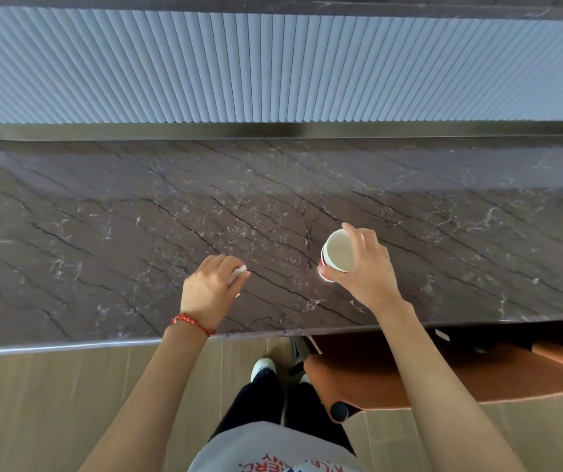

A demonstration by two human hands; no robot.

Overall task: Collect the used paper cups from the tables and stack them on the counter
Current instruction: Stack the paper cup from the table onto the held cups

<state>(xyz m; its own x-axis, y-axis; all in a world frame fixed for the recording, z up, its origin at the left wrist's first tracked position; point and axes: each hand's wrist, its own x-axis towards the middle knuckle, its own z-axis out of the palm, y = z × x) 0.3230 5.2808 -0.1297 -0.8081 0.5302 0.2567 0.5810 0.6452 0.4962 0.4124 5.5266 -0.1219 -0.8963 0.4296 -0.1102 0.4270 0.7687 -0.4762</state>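
Note:
A white paper cup [336,255] with a red band at its base stands upright on the dark marble counter [137,233], right of the middle. My right hand [365,267] grips it from the right, fingers curled round its rim and side. My left hand [210,287] hovers over the counter to the left of the cup, fingers curled over a small white object [238,272], most of which is hidden under the hand. A red bracelet circles the left wrist.
A fluted pale panel [273,63] rises behind the counter past a metal strip. An orange-brown stool [409,379] stands under the counter's front edge at the right, beside my legs. The floor is light wood.

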